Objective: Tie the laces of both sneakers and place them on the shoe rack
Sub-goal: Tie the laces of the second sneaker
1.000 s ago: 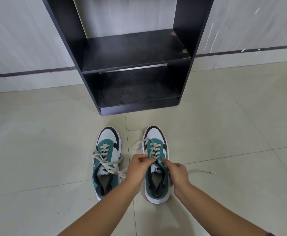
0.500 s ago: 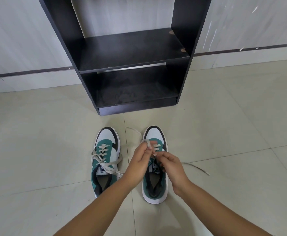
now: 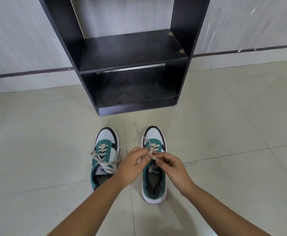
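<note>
**Hands work the right sneaker's lace**

Left hand (image 3: pixel 132 165) and right hand (image 3: pixel 171 165) pinch the beige lace (image 3: pixel 150 151) over the right green-and-white sneaker (image 3: pixel 154 178). The left green-and-white sneaker (image 3: pixel 105 150) sits just beside it on the floor tiles (image 3: pixel 224 150), near the black wooden shoe rack (image 3: pixel 132 51).

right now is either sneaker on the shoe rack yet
No, the left sneaker and the right sneaker both stand on the tiled floor before the shoe rack.

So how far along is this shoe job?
Done: the left sneaker looks tied in a bow. In hand: left hand and right hand work the right sneaker's lace. Left: finishing that bow, then both onto the bare shoe rack.
</note>
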Motion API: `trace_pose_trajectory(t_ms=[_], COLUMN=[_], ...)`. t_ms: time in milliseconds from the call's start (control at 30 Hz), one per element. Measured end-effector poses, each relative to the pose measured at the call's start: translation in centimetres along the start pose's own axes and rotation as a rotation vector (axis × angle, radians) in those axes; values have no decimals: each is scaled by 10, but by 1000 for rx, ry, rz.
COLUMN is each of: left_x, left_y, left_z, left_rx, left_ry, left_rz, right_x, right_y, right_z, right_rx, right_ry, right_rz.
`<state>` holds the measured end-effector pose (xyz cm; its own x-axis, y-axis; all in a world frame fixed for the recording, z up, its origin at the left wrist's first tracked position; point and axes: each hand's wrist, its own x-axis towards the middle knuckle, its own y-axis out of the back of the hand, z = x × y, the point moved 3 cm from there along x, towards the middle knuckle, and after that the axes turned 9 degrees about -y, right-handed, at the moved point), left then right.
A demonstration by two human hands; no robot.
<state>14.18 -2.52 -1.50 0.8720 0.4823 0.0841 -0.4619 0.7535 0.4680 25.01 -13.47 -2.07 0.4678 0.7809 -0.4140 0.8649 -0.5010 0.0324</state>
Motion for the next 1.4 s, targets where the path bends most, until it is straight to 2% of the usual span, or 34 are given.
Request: trace_pose_trajectory(t_ms=[100, 200, 300, 367, 433, 500, 667, 833, 1067, 1200, 1267, 1400], left_x=[1, 4, 6, 8, 10, 11, 9, 5, -6, -7, -8, -13], left_y=[2, 11, 13, 10, 9, 10, 13, 16, 48, 62, 66, 56], left_z=[1, 9, 19, 20, 18, 13, 18, 28, 31, 20, 7, -12], left_rx=[268, 505, 620, 701, 704, 636, 648, 681, 615, 795, 926, 1182], left_ry=[-114, -216, -140, -15, 132, 203, 116, -19, 51, 79, 149, 221], left_rz=[-54, 62, 156, 138, 64, 28, 9, 19, 394, 439, 333, 58], right_x=[-1, -5, -9, -11, -12, -13, -13, -7, -5, -10, -12, -14], right_y=[1, 3, 2, -2, -8, -13, -16, -11, 12, 31, 37, 53], right_z=[-3, -4, -3, 0, 2, 4, 8, 2, -21, -43, -49, -62], right_rx=[-33, -68, -276, -408, -451, -541, -711, -424, 11, 129, -10, -598], right_ry=[28, 63, 191, 231, 231, 255, 273, 153, 67, 58, 61, 64], right_rz=[-7, 40, 95, 110, 110, 114, 105, 194, 232, 234, 273, 341])
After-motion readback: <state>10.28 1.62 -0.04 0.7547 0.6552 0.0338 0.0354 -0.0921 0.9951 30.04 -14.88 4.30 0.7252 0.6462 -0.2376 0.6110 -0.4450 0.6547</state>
